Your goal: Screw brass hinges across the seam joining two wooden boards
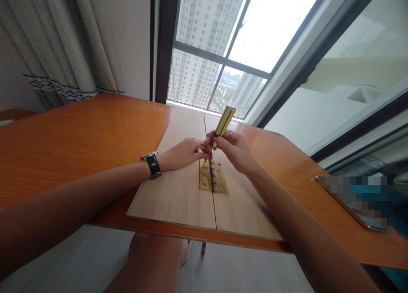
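Note:
My right hand (236,152) is closed around a screwdriver (225,121) with a yellow and black handle, held tilted with its handle up and its shaft pointing down. Close against its lower end, my left hand (184,152) has its fingertips pressed together; whatever they pinch is too small to make out. Just below both hands lies a brass hinge (205,179), flat and opened out. It spans the seam between two pale wooden boards, the left board (172,197) and the right board (247,210). Several holes show in its leaves, and the fingers partly cover its far end.
The boards rest on an orange-brown wooden table (105,131). A blurred flat object (360,203) lies near the table's right edge. Beyond the table stand a window (219,59) and a grey curtain (73,38). My leg (156,259) is under the front edge.

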Tool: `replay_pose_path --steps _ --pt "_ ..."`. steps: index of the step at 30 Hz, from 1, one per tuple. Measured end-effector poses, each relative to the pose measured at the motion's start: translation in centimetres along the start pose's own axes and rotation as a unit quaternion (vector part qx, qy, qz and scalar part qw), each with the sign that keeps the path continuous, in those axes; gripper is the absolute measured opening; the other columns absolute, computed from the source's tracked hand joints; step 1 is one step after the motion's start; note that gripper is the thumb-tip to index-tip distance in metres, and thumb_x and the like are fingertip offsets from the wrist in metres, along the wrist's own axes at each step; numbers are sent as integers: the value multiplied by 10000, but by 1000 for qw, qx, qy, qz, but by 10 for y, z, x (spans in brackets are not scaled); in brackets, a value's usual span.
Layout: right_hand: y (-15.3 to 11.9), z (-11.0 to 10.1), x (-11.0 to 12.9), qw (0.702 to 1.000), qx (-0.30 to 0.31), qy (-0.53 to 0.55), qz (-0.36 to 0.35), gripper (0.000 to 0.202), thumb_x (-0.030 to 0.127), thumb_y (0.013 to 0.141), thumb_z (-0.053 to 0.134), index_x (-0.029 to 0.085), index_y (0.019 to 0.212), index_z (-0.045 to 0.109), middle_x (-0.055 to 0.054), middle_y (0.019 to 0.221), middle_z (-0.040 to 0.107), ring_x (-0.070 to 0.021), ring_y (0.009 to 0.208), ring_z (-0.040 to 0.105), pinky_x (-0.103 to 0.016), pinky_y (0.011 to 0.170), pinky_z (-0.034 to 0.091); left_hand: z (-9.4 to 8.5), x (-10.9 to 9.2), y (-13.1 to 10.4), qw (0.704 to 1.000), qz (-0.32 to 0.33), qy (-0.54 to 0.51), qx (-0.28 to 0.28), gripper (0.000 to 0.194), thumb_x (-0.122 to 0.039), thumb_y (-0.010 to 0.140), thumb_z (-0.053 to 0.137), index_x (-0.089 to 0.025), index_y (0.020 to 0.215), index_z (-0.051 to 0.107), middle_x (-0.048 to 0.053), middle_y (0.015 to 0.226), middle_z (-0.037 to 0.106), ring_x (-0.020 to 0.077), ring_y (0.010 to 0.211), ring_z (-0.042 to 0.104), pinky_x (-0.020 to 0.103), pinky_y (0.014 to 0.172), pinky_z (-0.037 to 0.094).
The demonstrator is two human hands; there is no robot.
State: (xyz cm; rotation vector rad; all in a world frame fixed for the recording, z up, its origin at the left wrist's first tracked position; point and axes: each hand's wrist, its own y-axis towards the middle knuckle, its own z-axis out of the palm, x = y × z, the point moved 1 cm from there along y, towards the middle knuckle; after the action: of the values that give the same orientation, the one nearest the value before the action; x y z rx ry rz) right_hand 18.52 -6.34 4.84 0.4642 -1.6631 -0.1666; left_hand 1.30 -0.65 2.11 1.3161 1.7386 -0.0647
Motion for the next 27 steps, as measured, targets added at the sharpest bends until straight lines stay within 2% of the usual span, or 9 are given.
replay_pose_path --steps 5,9,15,21,27 --pt "2 2 1 1000 -23 -6 -5 246 357 721 831 180 865 739 -27 797 743 -160 665 657 -325 629 567 0 1 0 1000 -4 11 8 169 -233 925 589 -154 877 730 28 952 750 158 860 660 267 801 481" --pt "2 3 2 1000 -18 -1 -4 243 285 656 865 171 817 723 -15 753 727 -154 644 647 -308 600 553 0 2 -1 1000 -2 5 9 182 -241 932 591 -149 883 740 28 929 756 153 848 664 256 803 471" --pt "2 4 2 1000 -12 -11 -8 213 283 693 831 170 818 699 -8 732 704 -148 629 632 -298 582 538 0 2 -1 1000 -2 9 14 192 -256 934 583 -143 901 735 34 939 756 159 859 669 257 801 476" --pt "2 6 4 998 -11 -62 -16 223 379 816 743 169 797 670 -20 730 684 -148 678 631 -293 636 531 1 3 -1 999 -18 23 20 218 -290 935 573 -134 880 715 46 900 747 177 856 680 271 774 487" --pt "2 6 4 997 -15 -72 -20 228 383 827 734 169 794 661 -7 718 669 -135 665 618 -272 627 519 1 1 -1 998 -15 49 22 224 -285 946 558 -137 867 706 42 900 746 170 845 680 274 773 483"
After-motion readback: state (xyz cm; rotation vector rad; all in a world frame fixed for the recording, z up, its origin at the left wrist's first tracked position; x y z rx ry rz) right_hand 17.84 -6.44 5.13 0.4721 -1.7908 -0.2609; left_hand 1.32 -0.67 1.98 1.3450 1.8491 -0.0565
